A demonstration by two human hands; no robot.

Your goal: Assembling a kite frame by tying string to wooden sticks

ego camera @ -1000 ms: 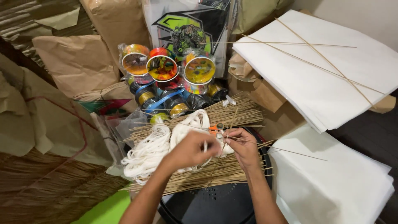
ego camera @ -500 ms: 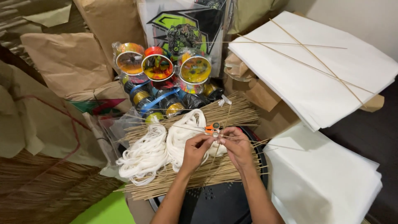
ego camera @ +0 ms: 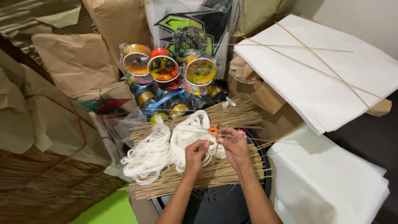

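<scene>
While both my hands pinch shut on it, the thin bamboo stick (ego camera: 221, 124) runs from my grip straight toward the far side; left hand (ego camera: 195, 152) and right hand (ego camera: 233, 147) meet at its near end, above the stick bundle (ego camera: 215, 174).

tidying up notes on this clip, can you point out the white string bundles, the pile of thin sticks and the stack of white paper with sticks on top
white string bundles (ego camera: 151, 151), head view, on the looped middle of the left bundle
pile of thin sticks (ego camera: 199, 182), head view, on the lower layer near the wrists
stack of white paper (ego camera: 327, 89), head view, on a bare part of the top sheet
</scene>
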